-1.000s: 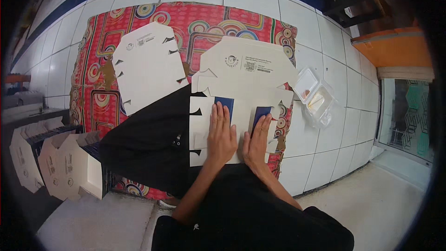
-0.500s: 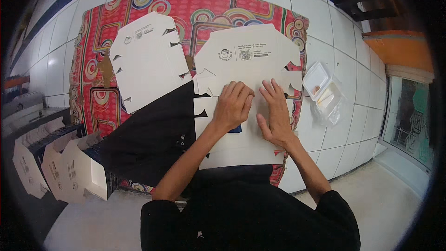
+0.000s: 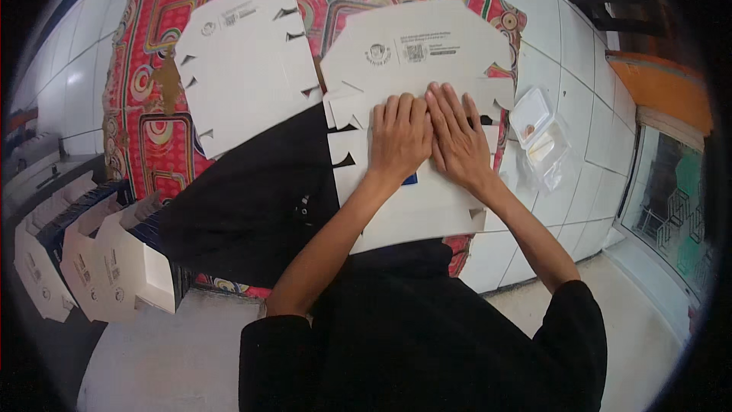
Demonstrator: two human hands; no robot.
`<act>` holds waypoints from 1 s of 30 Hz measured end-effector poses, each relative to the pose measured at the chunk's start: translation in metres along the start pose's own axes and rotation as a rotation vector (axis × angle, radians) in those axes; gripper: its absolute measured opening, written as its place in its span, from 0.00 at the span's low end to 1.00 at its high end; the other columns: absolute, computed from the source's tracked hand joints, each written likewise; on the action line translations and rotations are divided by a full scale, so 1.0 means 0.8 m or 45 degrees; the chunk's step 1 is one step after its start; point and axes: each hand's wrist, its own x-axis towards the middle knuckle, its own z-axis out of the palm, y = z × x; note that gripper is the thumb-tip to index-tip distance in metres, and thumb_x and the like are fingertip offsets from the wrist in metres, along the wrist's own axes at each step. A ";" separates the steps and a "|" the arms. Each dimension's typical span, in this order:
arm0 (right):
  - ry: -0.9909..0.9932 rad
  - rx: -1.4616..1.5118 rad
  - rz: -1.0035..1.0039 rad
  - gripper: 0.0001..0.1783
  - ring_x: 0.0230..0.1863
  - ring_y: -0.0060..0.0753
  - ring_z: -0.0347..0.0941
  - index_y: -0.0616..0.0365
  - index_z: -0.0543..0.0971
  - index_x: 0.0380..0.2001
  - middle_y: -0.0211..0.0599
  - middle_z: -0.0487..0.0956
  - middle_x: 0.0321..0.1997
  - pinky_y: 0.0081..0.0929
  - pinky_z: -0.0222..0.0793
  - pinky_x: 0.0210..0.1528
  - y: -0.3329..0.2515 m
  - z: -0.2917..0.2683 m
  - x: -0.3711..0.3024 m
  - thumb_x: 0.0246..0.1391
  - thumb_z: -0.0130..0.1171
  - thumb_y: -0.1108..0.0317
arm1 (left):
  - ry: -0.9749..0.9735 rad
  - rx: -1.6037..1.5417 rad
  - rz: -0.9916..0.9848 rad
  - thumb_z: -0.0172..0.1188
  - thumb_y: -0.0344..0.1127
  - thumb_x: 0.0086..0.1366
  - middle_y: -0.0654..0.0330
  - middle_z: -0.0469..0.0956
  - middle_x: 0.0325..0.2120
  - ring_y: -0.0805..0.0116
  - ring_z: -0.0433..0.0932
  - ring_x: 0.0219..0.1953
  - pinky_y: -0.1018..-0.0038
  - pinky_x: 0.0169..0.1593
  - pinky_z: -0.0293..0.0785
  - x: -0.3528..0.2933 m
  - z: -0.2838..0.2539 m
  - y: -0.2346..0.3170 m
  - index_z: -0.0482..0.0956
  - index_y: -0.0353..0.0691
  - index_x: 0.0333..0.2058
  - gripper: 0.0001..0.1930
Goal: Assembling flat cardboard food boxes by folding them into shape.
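A flat white carton blank [image 3: 408, 217] with cut tabs and slots lies in front of me, its far flap carrying a small print. My left hand [image 3: 400, 137] presses on its middle, the fingers side by side and slightly bent, palm down. Close against it, my right hand [image 3: 461, 133] rests flat with fingers stretched over the same board. A small dark-blue patch [image 3: 410, 179] shows by my left wrist; what it belongs to is mostly hidden. To the left, more flat white carton blanks [image 3: 248, 80] lie stacked.
Red patterned mat [image 3: 164, 145] lies under the blanks. Folded white boxes [image 3: 114, 267] stand at the lower left. An opened white food container [image 3: 534, 118] with a plastic bag sits on the tiles at the right. Black cloth [image 3: 244, 175] covers my leg.
Both hands have slid across the carton, away from me in the picture, and come together. The left fingers have straightened somewhat. The view has shifted, so the mat appears higher.
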 end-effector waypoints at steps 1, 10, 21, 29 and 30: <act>0.087 -0.132 -0.011 0.35 0.78 0.40 0.47 0.60 0.57 0.72 0.42 0.57 0.76 0.48 0.37 0.77 -0.001 0.007 0.001 0.62 0.46 0.63 | -0.015 0.107 0.012 0.54 0.35 0.63 0.56 0.69 0.31 0.57 0.70 0.37 0.62 0.41 0.63 0.001 0.000 0.000 0.73 0.39 0.37 0.07; 0.422 -0.075 0.092 0.36 0.77 0.53 0.46 0.61 0.59 0.70 0.51 0.57 0.75 0.54 0.36 0.77 -0.007 0.018 -0.005 0.59 0.53 0.64 | 0.179 -0.177 0.044 0.54 0.32 0.63 0.55 0.72 0.31 0.54 0.72 0.37 0.62 0.42 0.65 -0.008 -0.016 -0.004 0.75 0.38 0.34 0.05; 0.831 0.922 0.947 0.26 0.65 0.42 0.66 0.68 0.70 0.61 0.51 0.73 0.62 0.36 0.57 0.69 -0.107 -0.026 -0.107 0.62 0.57 0.69 | 0.359 -0.507 -0.736 0.61 0.32 0.64 0.43 0.74 0.50 0.43 0.72 0.55 0.57 0.60 0.66 -0.147 -0.079 0.060 0.69 0.29 0.58 0.25; 0.614 2.360 1.229 0.34 0.60 0.33 0.70 0.58 0.70 0.63 0.37 0.75 0.58 0.34 0.64 0.63 -0.068 -0.084 -0.115 0.66 0.50 0.42 | 0.076 -1.520 -0.987 0.47 0.50 0.76 0.55 0.75 0.54 0.68 0.70 0.58 0.74 0.63 0.62 -0.116 -0.103 0.010 0.72 0.31 0.58 0.27; 0.665 2.304 1.242 0.35 0.60 0.33 0.70 0.58 0.69 0.63 0.37 0.74 0.59 0.34 0.65 0.62 -0.065 -0.075 -0.117 0.65 0.50 0.42 | 0.057 -1.542 -0.945 0.48 0.52 0.76 0.55 0.75 0.53 0.67 0.70 0.57 0.74 0.64 0.59 -0.120 -0.086 -0.005 0.72 0.30 0.59 0.29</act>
